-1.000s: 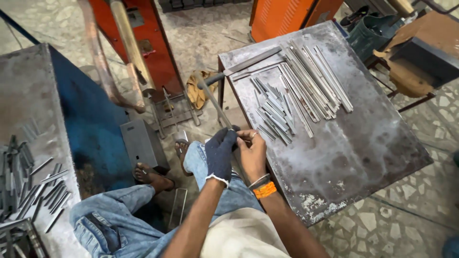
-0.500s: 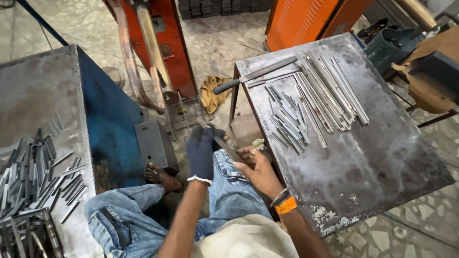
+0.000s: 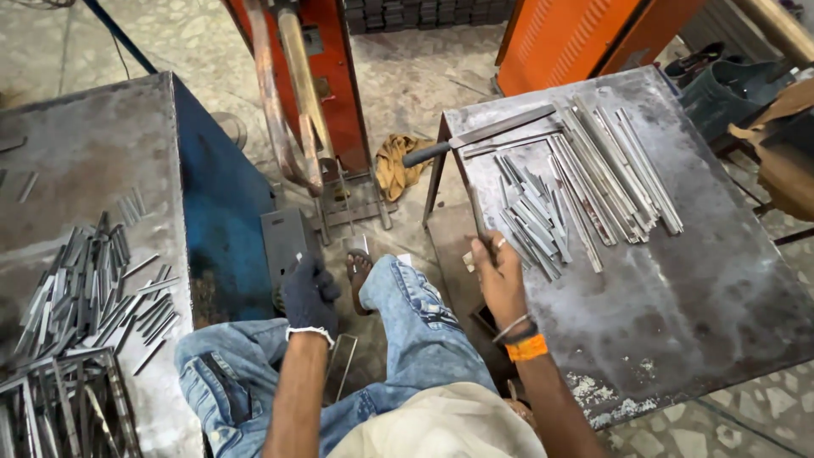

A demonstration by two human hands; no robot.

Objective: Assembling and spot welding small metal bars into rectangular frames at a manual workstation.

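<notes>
Your hands had drawn apart since half a second before: your gloved left hand (image 3: pixel 308 293) dropped low beside the blue cabinet (image 3: pixel 216 195), fingers curled around a small metal piece (image 3: pixel 298 257). Your bare right hand (image 3: pixel 498 276) moved to the grey table's (image 3: pixel 678 314) near-left edge, closed on a thin metal strip (image 3: pixel 477 212) beside the short strips (image 3: pixel 530 212).

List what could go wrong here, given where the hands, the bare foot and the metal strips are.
1. The right hand is bare as it grips a thin metal strip at the table's edge; only the left hand is gloved, so a sharp edge might cut it.
2. A bare foot rests on the floor beside the orange machine's base; a dropped strip could strike it.
3. The short strips lie loosely heaped close to the table's edge and may slide off.
</notes>
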